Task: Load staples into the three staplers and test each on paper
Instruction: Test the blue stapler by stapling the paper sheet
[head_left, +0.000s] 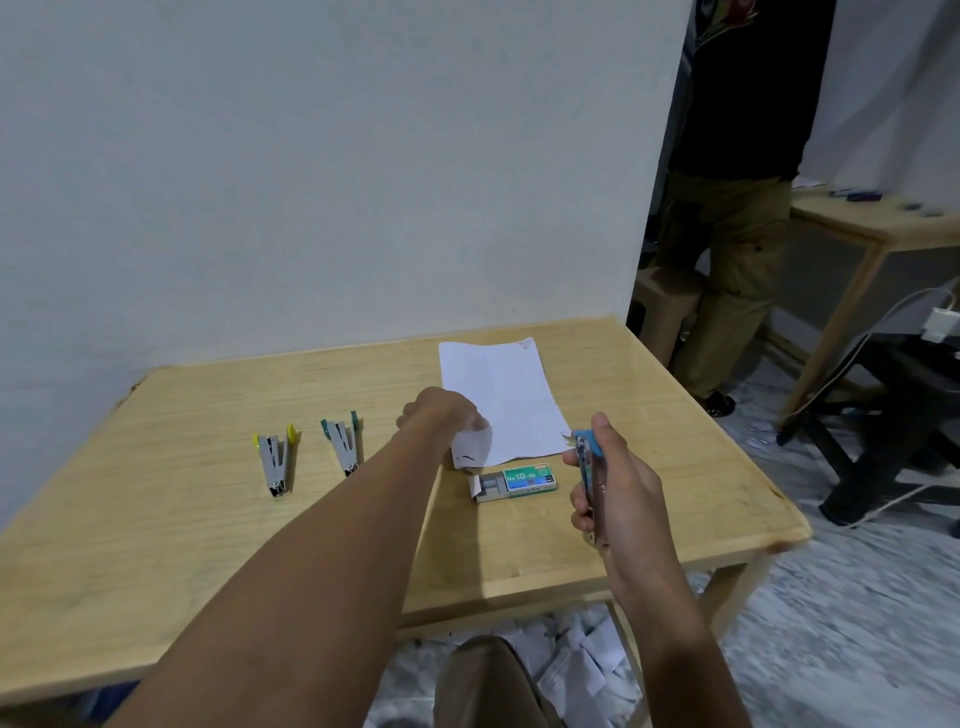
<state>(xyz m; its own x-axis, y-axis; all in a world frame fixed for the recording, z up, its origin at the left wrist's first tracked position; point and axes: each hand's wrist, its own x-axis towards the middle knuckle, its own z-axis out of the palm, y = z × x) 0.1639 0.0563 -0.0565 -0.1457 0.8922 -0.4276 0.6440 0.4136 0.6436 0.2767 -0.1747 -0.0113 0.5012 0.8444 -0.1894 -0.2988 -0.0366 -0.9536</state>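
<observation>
My right hand (618, 488) grips a blue-tipped metal stapler (589, 457) upright above the table, right of the staple box. My left hand (447, 413) reaches forward and pinches the near left corner of the white paper sheet (504, 400), which curls up there. An opened green and blue staple box (514, 480) lies just in front of the paper. A yellow-tipped stapler (275, 457) and a green-tipped stapler (343, 441) lie side by side on the table's left half.
The wooden table (182, 545) stands against a white wall. A person in dark top and khaki trousers (727, 234) stands at the back right beside another table (878, 223). A black stool (883, 415) and cables are right. Scraps of paper litter the floor (571, 654).
</observation>
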